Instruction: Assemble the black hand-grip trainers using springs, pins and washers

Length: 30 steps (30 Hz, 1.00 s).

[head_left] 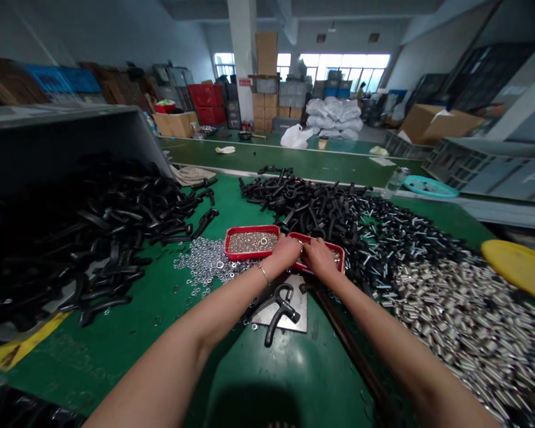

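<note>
My left hand (pixel 287 249) and my right hand (pixel 320 257) meet over the right-hand red tray (pixel 342 261), which contains small metal pieces. Both have their fingers bent and drawn together; whatever they pinch is too small to make out. Beside my left hand stands another red tray (pixel 226 246), full of tiny metal parts with a larger ring on top. Below my wrists, a black hinged part with two curved arms (pixel 275 315) lies on a metal plate (pixel 289 326). A hammer (pixel 339 327) with a long dark handle lies partly beneath my right forearm.
Loose nuts or washers (pixel 205 261) spread left of the trays. Black handles (pixel 303 199) are heaped behind, more (pixel 134 208) spill from a grey bin (pixel 129 119). Black-and-silver bolts (pixel 387 232) and metal cylinders (pixel 463 315) cover the right, near a yellow lid (pixel 521 267).
</note>
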Available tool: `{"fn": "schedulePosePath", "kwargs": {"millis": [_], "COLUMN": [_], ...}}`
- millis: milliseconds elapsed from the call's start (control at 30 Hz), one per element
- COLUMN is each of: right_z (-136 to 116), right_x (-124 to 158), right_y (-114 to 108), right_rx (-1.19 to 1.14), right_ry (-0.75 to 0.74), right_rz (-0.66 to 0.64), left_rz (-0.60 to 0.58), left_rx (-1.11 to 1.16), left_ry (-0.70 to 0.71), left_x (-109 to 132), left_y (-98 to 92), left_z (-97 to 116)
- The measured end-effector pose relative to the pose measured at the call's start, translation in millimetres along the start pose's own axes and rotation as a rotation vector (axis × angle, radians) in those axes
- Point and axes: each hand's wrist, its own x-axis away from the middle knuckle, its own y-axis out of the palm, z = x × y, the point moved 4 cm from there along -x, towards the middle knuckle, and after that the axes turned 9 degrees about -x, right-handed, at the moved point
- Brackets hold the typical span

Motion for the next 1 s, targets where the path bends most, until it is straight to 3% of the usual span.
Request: {"fn": "schedulePosePath", "kwargs": {"millis": [200,333,467,567,667,767,867,1000], "right_z": [8,9,-2,-16,-21,-22,-24,-30], "right_x": [4,7,35,70,93,95,87,81], "right_y": [7,0,-13,-7,6,14,15,12], "right_rx": [-0.132,-0.259,-0.378,-0.527,-0.626,-0.620,-0.549,-0.394], "right_ry": [0.006,0.000,-0.070,-0.153,-0.071,0.028,0.029,0.023], "right_rz": [0.094,0.179,0.200,0.038,-0.097,-0.122,-0.135,-0.172], "left_rz": [0.097,0.176,0.249,0.305,0.305,0.201,0.085,0.066], "left_rx": [0.169,0.348,0.621,0.985,1.021,1.011,1.093,1.182], "left_ry": [-0.060,-0.108,-0.190,-0.299,-0.381,-0.417,-0.429,-0.514], "left_x": [10,12,24,55,99,140,170,196], "left_y": [15.2,10.9,1.8,2.2,8.8,16.2,18.6,18.4], "left_z": [-9,-15,-30,-44,-53,-56,-58,-68]}}
